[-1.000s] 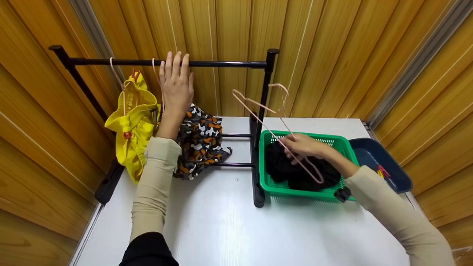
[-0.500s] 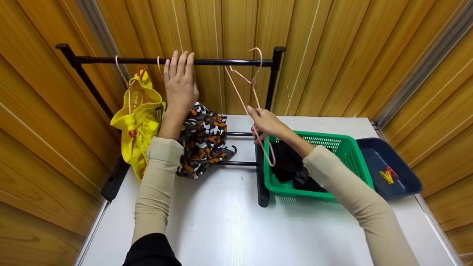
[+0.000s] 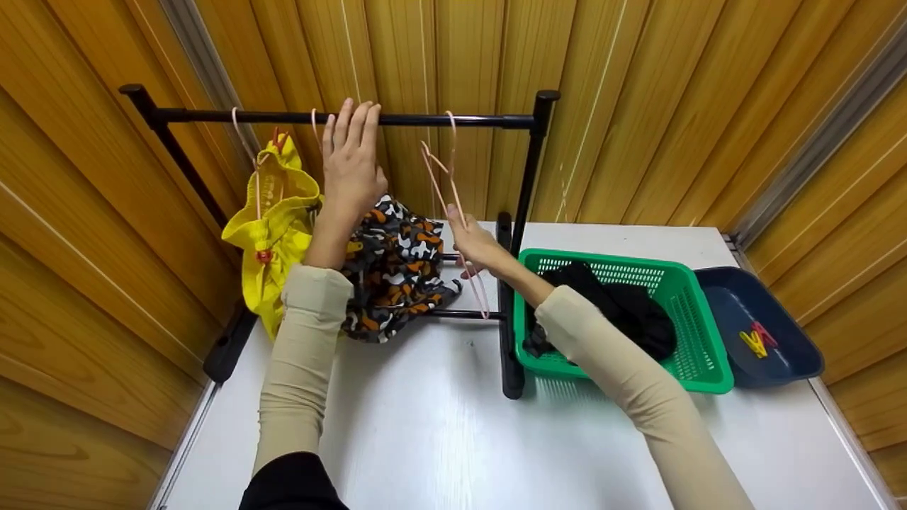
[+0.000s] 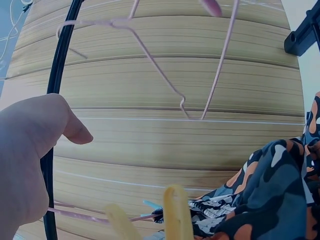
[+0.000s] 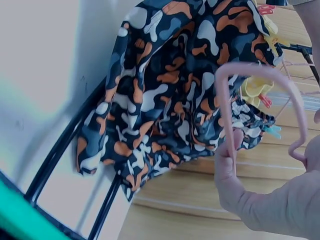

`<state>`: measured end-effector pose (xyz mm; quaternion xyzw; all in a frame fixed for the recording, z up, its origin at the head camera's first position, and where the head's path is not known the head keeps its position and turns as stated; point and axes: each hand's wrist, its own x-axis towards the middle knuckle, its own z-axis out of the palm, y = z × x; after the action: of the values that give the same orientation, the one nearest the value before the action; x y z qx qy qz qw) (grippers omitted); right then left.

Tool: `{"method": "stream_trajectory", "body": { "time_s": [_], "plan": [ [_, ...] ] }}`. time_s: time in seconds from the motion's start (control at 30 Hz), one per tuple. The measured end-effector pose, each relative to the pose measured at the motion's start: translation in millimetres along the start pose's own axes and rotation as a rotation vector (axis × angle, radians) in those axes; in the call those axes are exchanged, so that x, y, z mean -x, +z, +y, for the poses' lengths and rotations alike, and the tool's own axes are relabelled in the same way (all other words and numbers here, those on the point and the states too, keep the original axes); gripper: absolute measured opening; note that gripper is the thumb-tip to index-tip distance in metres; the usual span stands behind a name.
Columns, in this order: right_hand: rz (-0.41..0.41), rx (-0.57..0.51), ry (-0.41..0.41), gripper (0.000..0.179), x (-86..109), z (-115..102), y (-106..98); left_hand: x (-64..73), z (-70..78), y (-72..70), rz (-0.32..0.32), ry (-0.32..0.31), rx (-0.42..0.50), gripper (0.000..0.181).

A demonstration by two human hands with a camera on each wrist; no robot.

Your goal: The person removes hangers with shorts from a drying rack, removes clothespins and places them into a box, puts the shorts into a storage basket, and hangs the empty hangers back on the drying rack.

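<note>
My left hand (image 3: pixel 354 166) rests on the black top rail (image 3: pixel 489 121) of a clothes rack, its fairly straight fingers laid across the bar; its thumb shows beside the rail in the left wrist view. My right hand (image 3: pixel 473 244) holds a bare pink wire hanger (image 5: pixel 223 95) low on its sides. The hanger's hook (image 4: pixel 100 23) is at the rail, right of my left hand. Behind and below my left arm hangs a camouflage-patterned garment (image 3: pixel 397 262) in black, white and orange, clipped with pegs. A yellow garment (image 3: pixel 273 237) hangs farther left from another pink hanger.
On the right, a green plastic basket (image 3: pixel 698 386) holds black cloth (image 3: pixel 641 319). A dark blue tray (image 3: pixel 786 358) beyond it contains a yellow peg (image 3: pixel 752 345) and a red peg (image 3: pixel 764 333). Wooden panels (image 3: pixel 638 106) enclose the white table (image 3: pixel 425 425).
My right hand has lifted the hanger from above the basket and moved it left, bringing its hook up to the rail. My left hand has stayed on the rail.
</note>
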<state>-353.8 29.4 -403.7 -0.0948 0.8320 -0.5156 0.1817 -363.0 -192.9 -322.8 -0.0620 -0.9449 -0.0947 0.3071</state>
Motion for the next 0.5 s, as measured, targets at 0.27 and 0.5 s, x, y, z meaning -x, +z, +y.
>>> {"method": "stream_trajectory", "body": {
  "time_s": [0.27, 0.5],
  "plan": [
    [-0.006, 0.217, -0.066, 0.084, 9.0, 5.4, -15.6, -3.8, 6.8, 7.0, -0.008, 0.012, 0.016, 0.075],
    [-0.03, 0.346, -0.068, 0.069, 39.9, 43.9, -91.5, -10.3, 3.3, 3.0, 0.016, -0.007, 0.081, 0.071]
  ]
}}
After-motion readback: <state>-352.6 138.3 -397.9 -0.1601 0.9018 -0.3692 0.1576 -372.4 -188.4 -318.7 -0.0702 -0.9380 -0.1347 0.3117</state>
